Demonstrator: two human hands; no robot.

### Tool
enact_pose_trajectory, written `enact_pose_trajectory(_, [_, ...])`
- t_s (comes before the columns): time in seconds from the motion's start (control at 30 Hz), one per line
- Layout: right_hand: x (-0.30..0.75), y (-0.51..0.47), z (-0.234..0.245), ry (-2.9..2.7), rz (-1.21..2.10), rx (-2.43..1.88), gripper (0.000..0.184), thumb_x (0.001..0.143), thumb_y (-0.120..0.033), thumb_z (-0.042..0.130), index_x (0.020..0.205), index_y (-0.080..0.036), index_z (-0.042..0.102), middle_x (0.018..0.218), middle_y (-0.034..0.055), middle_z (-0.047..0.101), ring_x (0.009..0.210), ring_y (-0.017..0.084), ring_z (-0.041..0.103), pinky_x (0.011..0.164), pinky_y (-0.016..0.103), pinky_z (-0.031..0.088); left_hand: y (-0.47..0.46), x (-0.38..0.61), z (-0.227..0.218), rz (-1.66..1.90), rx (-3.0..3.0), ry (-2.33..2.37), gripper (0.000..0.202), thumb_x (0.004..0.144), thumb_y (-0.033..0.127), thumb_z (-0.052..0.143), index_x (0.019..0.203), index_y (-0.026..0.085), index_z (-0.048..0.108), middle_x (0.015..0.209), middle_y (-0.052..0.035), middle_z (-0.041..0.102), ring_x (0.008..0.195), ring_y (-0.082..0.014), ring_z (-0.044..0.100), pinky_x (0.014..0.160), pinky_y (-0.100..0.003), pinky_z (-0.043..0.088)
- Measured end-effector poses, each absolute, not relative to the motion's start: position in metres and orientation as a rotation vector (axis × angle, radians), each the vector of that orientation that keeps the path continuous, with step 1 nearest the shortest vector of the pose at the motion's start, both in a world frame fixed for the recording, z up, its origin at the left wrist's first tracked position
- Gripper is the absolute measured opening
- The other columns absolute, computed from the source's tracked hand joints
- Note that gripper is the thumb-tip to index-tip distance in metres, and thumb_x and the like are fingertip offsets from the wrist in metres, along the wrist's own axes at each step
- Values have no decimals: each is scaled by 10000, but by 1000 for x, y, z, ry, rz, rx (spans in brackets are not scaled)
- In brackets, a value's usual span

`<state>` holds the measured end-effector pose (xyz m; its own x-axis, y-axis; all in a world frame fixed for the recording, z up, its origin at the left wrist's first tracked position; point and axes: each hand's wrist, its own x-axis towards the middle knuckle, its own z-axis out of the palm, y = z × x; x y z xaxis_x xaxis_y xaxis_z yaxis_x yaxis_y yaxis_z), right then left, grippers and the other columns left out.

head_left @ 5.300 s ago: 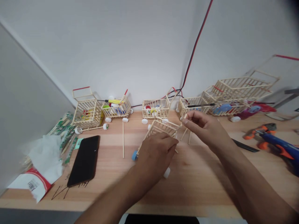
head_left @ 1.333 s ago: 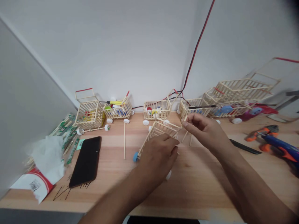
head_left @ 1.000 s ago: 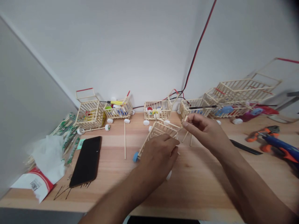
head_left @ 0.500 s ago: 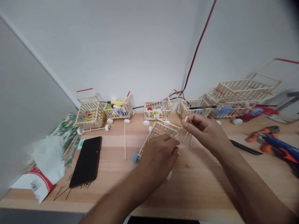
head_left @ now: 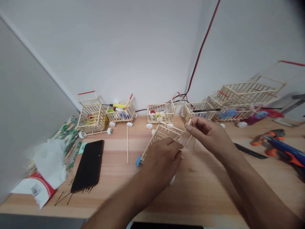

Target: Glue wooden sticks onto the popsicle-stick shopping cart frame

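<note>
- The stick cart (head_left: 164, 133) stands in the middle of the wooden table (head_left: 214, 190), a little in front of the row of other carts, and it is tilted with its open top turned toward the wall
- It is a small basket made of thin pale wooden sticks, with many upright bars between two rails, so one can see through its sides
- A blue wheel (head_left: 138, 160) sits at its low left end, and a white wheel (head_left: 172, 180) shows under the wrist at the near side
- The left hand (head_left: 159, 162) lies over the near side of the cart with the fingers curled around its frame, gripping it
- The right hand (head_left: 207, 135) pinches a handle stick (head_left: 189, 122) between thumb and forefinger at the upper right corner of the cart; the other fingers are loosely bent
- Two thin sticks (head_left: 193, 142) lean down to the table just below this hand
- A loose skewer (head_left: 127, 143) lies left of the cart, and further left a black phone (head_left: 88, 165)
- Finished carts (head_left: 159, 113) stand along the wall, and a blue and orange glue gun (head_left: 286, 151) lies far to the right
</note>
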<state>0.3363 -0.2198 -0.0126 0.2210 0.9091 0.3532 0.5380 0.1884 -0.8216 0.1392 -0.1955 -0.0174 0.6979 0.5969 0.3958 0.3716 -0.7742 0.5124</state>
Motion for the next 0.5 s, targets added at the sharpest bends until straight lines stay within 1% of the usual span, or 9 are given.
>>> enact_pose_trajectory(0.3, [335, -220, -12, -1438, 429, -1485, 215, 855, -415, 625, 807, -213, 569, 720, -11, 522, 645, 132, 447, 597, 283, 360, -196, 141, -16, 764, 2505, 766, 217, 858, 92, 567, 979, 172, 728, 982, -55, 734, 899, -223, 688, 777, -352, 534])
enact_pose_trajectory(0.5, [337, -220, -14, -1444, 432, -1493, 229, 870, -426, 612, 808, -211, 563, 723, -18, 502, 646, 126, 439, 604, 280, 354, -197, 140, -16, 758, 2517, 768, 206, 861, 96, 574, 956, 184, 734, 973, -48, 734, 891, -212, 690, 766, -336, 537])
